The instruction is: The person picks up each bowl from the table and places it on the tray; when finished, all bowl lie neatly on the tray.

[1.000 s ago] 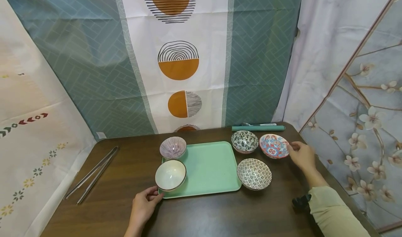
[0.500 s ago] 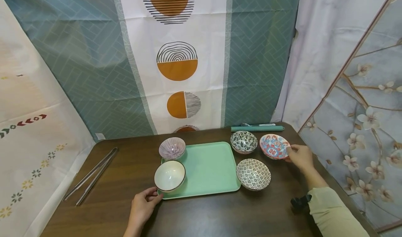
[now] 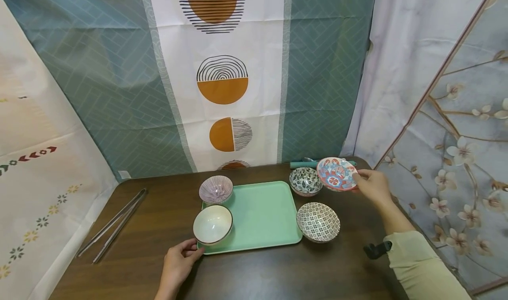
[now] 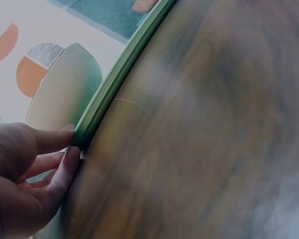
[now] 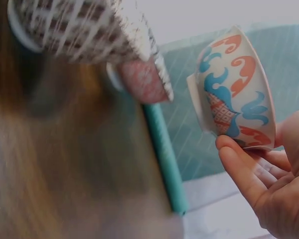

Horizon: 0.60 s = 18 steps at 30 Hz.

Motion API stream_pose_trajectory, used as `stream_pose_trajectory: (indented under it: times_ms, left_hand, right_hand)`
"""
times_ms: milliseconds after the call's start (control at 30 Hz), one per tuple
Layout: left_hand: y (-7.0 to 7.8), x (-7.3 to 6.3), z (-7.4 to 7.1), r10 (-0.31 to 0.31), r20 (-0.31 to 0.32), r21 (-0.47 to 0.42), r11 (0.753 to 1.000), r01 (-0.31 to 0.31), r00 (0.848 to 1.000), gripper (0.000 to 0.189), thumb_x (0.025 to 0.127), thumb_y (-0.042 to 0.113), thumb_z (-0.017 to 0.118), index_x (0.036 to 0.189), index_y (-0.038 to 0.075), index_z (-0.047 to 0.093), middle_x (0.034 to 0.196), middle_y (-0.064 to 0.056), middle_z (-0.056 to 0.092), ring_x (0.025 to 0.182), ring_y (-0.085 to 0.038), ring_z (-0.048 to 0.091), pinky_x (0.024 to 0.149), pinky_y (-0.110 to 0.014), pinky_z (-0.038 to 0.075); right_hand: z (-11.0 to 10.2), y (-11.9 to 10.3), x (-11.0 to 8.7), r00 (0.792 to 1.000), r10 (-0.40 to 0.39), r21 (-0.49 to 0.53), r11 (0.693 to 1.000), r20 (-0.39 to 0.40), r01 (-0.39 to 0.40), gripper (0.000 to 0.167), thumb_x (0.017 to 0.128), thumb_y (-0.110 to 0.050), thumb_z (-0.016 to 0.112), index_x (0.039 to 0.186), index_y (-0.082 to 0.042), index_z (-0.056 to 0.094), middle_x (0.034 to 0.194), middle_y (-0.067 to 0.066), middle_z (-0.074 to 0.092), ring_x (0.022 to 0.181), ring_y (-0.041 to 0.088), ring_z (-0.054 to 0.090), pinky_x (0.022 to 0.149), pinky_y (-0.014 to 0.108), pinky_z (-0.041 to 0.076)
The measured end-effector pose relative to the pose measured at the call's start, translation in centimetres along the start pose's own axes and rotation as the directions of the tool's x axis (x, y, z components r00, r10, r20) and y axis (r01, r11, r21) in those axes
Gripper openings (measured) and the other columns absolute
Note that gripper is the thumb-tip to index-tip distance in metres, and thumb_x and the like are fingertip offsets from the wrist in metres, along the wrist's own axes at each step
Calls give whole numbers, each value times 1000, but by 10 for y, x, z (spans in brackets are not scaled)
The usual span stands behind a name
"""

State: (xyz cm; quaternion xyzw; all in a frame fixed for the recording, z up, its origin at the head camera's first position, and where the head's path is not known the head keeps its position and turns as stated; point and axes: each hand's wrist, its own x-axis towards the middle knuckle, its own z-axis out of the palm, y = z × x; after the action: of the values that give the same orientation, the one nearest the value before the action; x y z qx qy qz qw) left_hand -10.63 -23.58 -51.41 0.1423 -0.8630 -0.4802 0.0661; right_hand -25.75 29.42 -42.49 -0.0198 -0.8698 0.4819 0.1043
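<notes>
In the head view my right hand [image 3: 374,187] pinches the rim of a red-and-blue patterned bowl [image 3: 336,175], raised off the table. The right wrist view shows this bowl [image 5: 231,94] from its outer side, fingers beneath and thumb at the rim. My left hand [image 3: 178,261] grips the near-left corner of a mint green tray [image 3: 267,216]. Thumb and fingers meet at the tray rim [image 4: 117,74] in the left wrist view. On the tray's left side are a white bowl with a dark rim [image 3: 212,224] and a purple-striped bowl [image 3: 216,189] behind it.
Right of the tray stand a brown-patterned bowl [image 3: 318,222] and a green leaf-patterned bowl [image 3: 305,181]. A teal stick [image 3: 303,164] lies along the back edge, partly covered by the raised bowl. Metal tongs [image 3: 113,225] lie at the left. Cloth hangs around the table.
My right hand has taken hold of the red-and-blue bowl's rim and lifted it up and slightly left. The left hand stays at the tray corner. The head view has shifted slightly.
</notes>
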Motion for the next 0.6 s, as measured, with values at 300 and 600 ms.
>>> stream_pose_trajectory:
  times_ms: [300, 600]
  left_hand:
    - [-1, -2, -2, -4, -4, -10, 1000, 4, 1000, 38, 83, 10, 84, 112, -10, 71, 90, -8, 72, 75, -14, 67, 59, -21, 50]
    - [1, -1, -1, -2, 7, -22, 1000, 3, 1000, 37, 82, 9, 84, 112, -10, 71, 90, -8, 71, 76, -15, 67, 59, -21, 51]
  right_hand:
    - [33, -28, 1, 998, -40, 33, 999, 48, 39, 36, 100, -11, 55, 120, 18, 63, 84, 20, 73, 60, 15, 72, 59, 32, 60]
    - [74, -45, -7, 990, -55, 120, 992, 129, 40, 32, 100, -7, 55, 119, 16, 65, 94, 26, 72, 64, 17, 72, 60, 30, 60]
